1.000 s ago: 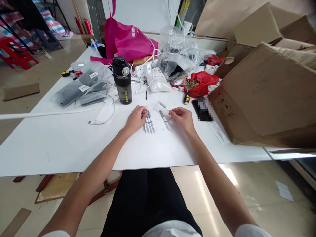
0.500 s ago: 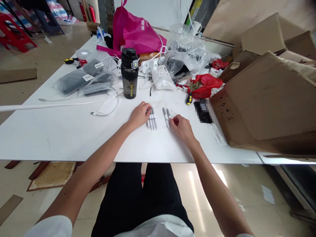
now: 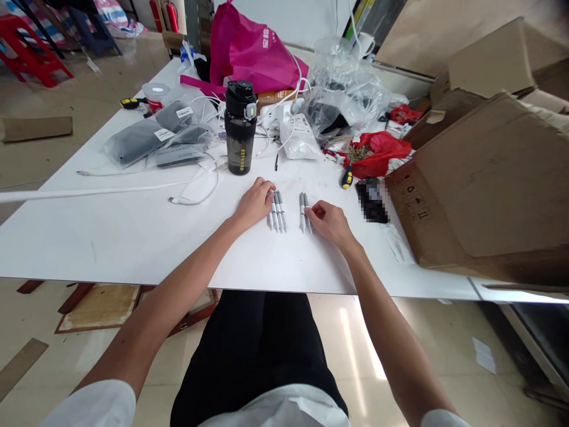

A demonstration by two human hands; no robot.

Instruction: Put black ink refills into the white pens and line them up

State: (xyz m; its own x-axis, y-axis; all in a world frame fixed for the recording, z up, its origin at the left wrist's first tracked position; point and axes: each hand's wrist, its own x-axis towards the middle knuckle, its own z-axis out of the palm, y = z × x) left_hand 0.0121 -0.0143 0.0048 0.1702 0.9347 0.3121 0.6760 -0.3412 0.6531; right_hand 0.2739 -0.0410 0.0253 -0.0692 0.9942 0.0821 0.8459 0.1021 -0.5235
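Note:
Several white-and-grey pens (image 3: 279,212) lie side by side in a row on the white table. My left hand (image 3: 255,203) is closed at the left edge of this row, its curled fingertips on the upper part of the leftmost pen and partly covering it. A short gap to the right, a pair of matching pens (image 3: 303,212) lies parallel and close together. My right hand (image 3: 329,220) rests at that pair's right side, thumb and fingers pinched against the right pen. The exact contact under the fingertips is hidden.
A black bottle (image 3: 240,130) stands behind the pens. Cables (image 3: 195,198) and bagged dark items (image 3: 137,142) lie at left. A screwdriver (image 3: 347,177), a blurred dark item (image 3: 372,200), a red bag (image 3: 382,149) and a large cardboard box (image 3: 480,196) are at right.
The two right-hand pens have turned from slanting to nearly straight and sit closer together. My left hand stays at its row. The whole view has shifted slightly.

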